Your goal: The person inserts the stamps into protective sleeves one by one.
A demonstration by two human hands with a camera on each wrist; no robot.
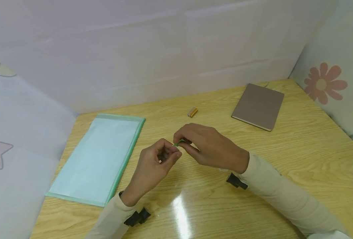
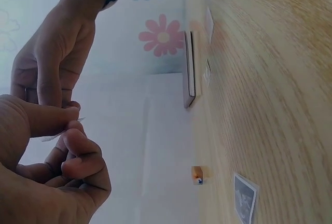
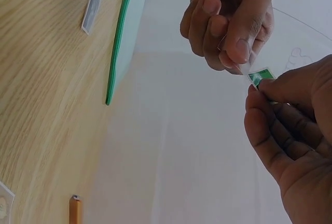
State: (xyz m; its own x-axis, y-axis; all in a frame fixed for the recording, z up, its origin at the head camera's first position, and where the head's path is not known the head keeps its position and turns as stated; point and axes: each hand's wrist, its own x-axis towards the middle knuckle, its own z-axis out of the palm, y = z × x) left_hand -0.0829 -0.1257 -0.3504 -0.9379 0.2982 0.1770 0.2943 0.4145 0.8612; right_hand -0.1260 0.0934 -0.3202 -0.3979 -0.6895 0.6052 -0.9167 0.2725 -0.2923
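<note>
Over the middle of the table, my two hands meet fingertip to fingertip. My right hand (image 1: 212, 147) pinches a small green stamp (image 3: 263, 73) with a white border between thumb and index finger. Opposite it, my left hand (image 1: 149, 166) pinches a thin, see-through piece (image 3: 245, 69) that meets the stamp's edge; its full shape is hidden by the fingers. The left hand's other fingers are curled in toward the palm. A small grey printed stamp (image 2: 244, 199) with a white border lies on the table below the hands.
A green-edged document pouch (image 1: 98, 159) lies at the left, with a brown notebook (image 1: 258, 106) at the back right. Between them sits a small orange and white eraser (image 1: 192, 112). Fabric walls (image 1: 164, 59) stand behind the table and at both sides.
</note>
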